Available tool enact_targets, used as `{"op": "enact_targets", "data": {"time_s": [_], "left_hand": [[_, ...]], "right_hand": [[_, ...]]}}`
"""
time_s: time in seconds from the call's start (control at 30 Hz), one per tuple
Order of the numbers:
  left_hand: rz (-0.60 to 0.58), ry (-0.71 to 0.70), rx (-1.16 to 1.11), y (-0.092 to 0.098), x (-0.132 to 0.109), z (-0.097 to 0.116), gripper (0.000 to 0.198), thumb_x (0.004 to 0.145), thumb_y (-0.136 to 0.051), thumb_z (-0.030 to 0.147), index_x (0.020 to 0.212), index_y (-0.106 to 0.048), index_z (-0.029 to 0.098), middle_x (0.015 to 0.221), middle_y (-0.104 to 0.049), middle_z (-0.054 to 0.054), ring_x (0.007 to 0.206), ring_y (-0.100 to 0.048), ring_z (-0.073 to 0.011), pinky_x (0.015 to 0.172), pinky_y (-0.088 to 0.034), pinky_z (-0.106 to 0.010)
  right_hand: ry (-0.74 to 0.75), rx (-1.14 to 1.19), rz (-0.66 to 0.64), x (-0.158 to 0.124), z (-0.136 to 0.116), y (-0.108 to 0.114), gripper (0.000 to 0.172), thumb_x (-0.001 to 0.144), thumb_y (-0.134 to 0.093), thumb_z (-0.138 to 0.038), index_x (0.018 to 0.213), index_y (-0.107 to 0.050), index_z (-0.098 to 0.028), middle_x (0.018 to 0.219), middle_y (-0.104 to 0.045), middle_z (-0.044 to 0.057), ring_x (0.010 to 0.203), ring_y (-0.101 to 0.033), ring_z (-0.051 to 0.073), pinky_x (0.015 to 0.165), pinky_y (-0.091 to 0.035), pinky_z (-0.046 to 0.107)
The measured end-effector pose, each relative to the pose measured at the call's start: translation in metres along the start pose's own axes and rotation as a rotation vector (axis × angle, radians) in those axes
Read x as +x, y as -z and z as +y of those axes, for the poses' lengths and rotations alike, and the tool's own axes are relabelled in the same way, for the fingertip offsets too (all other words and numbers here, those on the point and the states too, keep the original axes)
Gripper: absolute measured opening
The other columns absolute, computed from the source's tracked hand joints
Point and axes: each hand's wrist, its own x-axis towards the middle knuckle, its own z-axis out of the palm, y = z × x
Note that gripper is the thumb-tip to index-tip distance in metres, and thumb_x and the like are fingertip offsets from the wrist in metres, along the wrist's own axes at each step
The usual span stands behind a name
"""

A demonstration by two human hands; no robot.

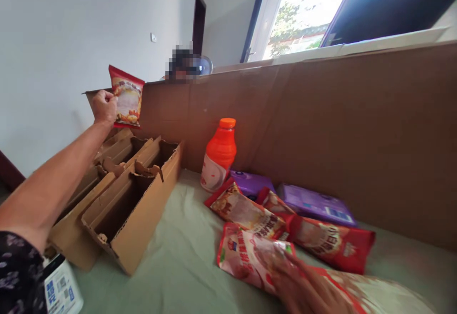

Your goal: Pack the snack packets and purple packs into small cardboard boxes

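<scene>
At the far left of the frame the left hand (104, 107) was raised on an outstretched arm, its fingers closed in a pinch on the left edge of a small red packet (126, 97), which hung upright in the air above the cardboard boxes (132, 209). These open-topped boxes, with torn flaps, stood side by side on the cloth-covered desk (185, 266). The packet looked light and soft. Its glossy film was probably slippery and its contents easily crushed, so the sealed edge or a corner seemed the best place to hold it. Near the middle an orange bottle (220, 154) stood upright against the cardboard wall (357, 138). To its right lay purple packs (314, 204) and, in front of them, overlapping red bags (333, 242). At the lower right the right hand (307, 290), blurred, lay with its fingers over the nearest red bag (246, 254), flat on the desk. I could not tell whether it gripped the bag or merely rested there. That bag was larger and seemed limp and crinkly, best pinched at its sealed rim.
</scene>
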Motion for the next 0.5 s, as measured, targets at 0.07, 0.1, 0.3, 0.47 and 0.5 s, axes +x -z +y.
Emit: {"op": "enact_targets", "data": {"time_s": [0.07, 0.1, 0.3, 0.47, 0.5], "left_hand": [[-0.011, -0.021, -0.194, 0.015, -0.014, 0.019, 0.004, 0.087, -0.056, 0.014, 0.085, -0.058, 0.017, 0.081, -0.066, 0.001, 0.075, -0.058, -0.0117, 0.067, -0.046, -0.025], [-0.034, -0.035, -0.297, 0.022, -0.024, 0.031, 0.005, 0.085, -0.058, 0.014, 0.083, -0.056, 0.018, 0.077, -0.063, 0.003, 0.070, -0.054, -0.0097, 0.066, -0.045, -0.024], [-0.473, -0.070, -0.807, 0.064, -0.145, 0.086, 0.013, 0.072, -0.068, 0.020, 0.077, -0.057, 0.016, 0.069, -0.057, 0.005, 0.062, -0.051, -0.0080, 0.061, -0.043, -0.023], [-1.184, -0.023, -0.807, 0.089, -0.234, 0.088, 0.021, 0.079, -0.065, 0.039, 0.083, -0.058, 0.020, 0.073, -0.063, 0.001, 0.064, -0.058, -0.0132, 0.058, -0.044, -0.026], [-1.239, -0.015, -0.792, 0.092, -0.234, 0.082, 0.025, 0.080, -0.065, 0.042, 0.089, -0.059, 0.020, 0.078, -0.066, 0.000, 0.070, -0.062, -0.0152, 0.062, -0.047, -0.028]], "right_hand": [[-0.144, 0.149, 0.028, 0.028, -0.018, 0.020, 0.029, 0.094, -0.054, -0.045, 0.100, -0.073, -0.024, 0.118, -0.072, 0.012, 0.100, -0.070, 0.030, 0.086, -0.053, 0.045], [-0.258, 0.250, 0.032, 0.045, -0.030, 0.032, 0.030, 0.092, -0.058, -0.048, 0.103, -0.073, -0.024, 0.122, -0.071, 0.012, 0.109, -0.067, 0.030, 0.094, -0.052, 0.047], [-0.684, 1.306, -0.150, 0.149, -0.127, 0.080, 0.073, 0.072, -0.076, -0.070, 0.130, -0.062, -0.027, 0.137, -0.064, 0.013, 0.124, -0.062, 0.031, 0.092, -0.057, 0.046], [-0.936, 1.533, -0.162, 0.146, -0.167, 0.091, 0.057, 0.057, -0.090, -0.058, 0.096, -0.073, -0.020, 0.099, -0.077, 0.009, 0.079, -0.073, 0.024, 0.070, -0.063, 0.037], [-1.029, 1.479, -0.134, 0.138, -0.160, 0.091, 0.052, 0.053, -0.092, -0.054, 0.086, -0.072, -0.019, 0.085, -0.076, 0.006, 0.065, -0.070, 0.020, 0.060, -0.061, 0.032]]}}
